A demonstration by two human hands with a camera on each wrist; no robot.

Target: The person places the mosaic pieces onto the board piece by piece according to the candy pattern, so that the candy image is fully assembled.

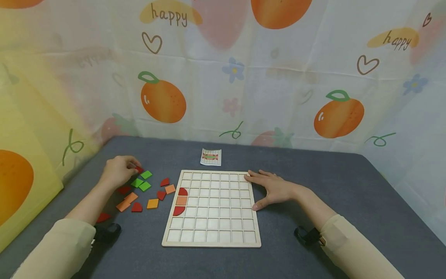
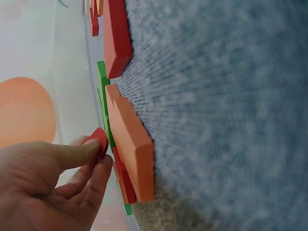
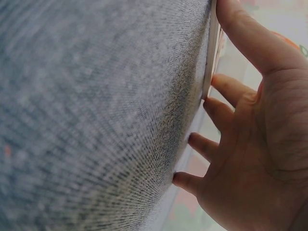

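My left hand (image 1: 119, 170) pinches a red tile (image 2: 99, 139) between thumb and fingers, over the scattered pieces left of the board. Around it lie green diamond tiles (image 1: 144, 186), orange tiles (image 1: 122, 205) and red rounded tiles (image 1: 137, 207). A pale wooden grid board (image 1: 212, 247) lies flat in the middle of the table. In its left column sit a red tile (image 1: 182, 192), an orange square (image 1: 181, 200) and another red tile (image 1: 179, 210), stacked in a line. My right hand (image 1: 275, 189) rests with spread fingers at the board's right edge.
Behind the board lies a small printed card (image 1: 211, 157) with a gridded picture in red, orange and green. A grey cloth covers the table (image 1: 313, 162). A printed curtain (image 1: 209, 97) hangs along the table's back edge.
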